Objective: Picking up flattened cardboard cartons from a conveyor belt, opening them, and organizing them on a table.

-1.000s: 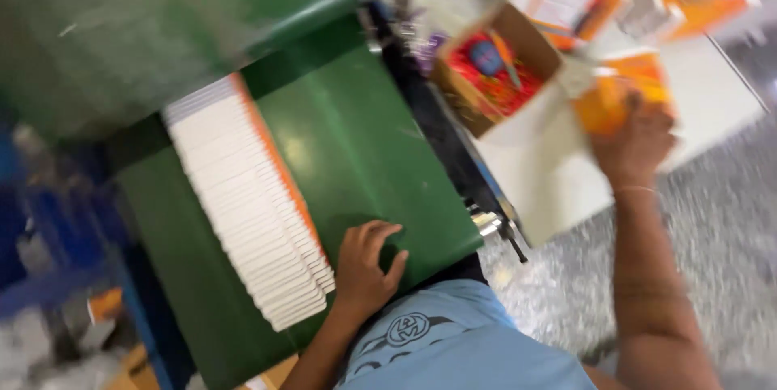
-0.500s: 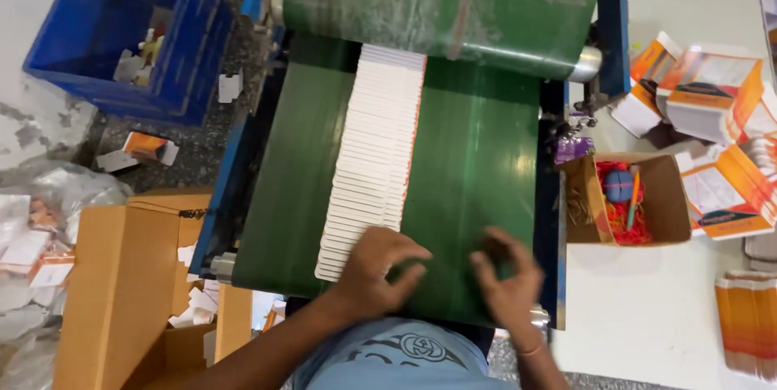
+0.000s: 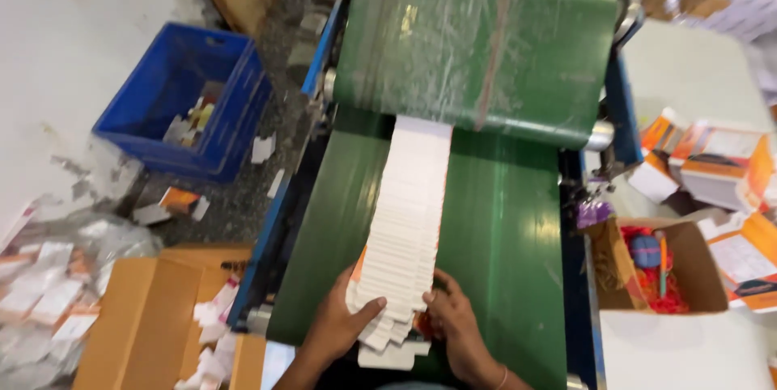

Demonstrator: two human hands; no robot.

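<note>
A long overlapping row of flat white cartons [image 3: 409, 212] lies on a green conveyor belt [image 3: 502, 228] and runs out from under a green roller [image 3: 486, 42]. My left hand [image 3: 340, 329] presses against the left side of the row's near end. My right hand [image 3: 457, 321] presses against its right side. Both hands grip the nearest bunch of cartons between them, and orange print shows at the edges.
A blue crate [image 3: 182, 111] with scraps stands on the floor at the left. Brown cardboard boxes [image 3: 142, 325] with loose cartons sit at the lower left. On the white table at the right are an open box [image 3: 655, 273] of red bands and stacks of orange cartons [image 3: 716, 163].
A second ago my right hand was out at the table on orange cartons. It came back to the belt, and both hands closed on the near end of the carton row.
</note>
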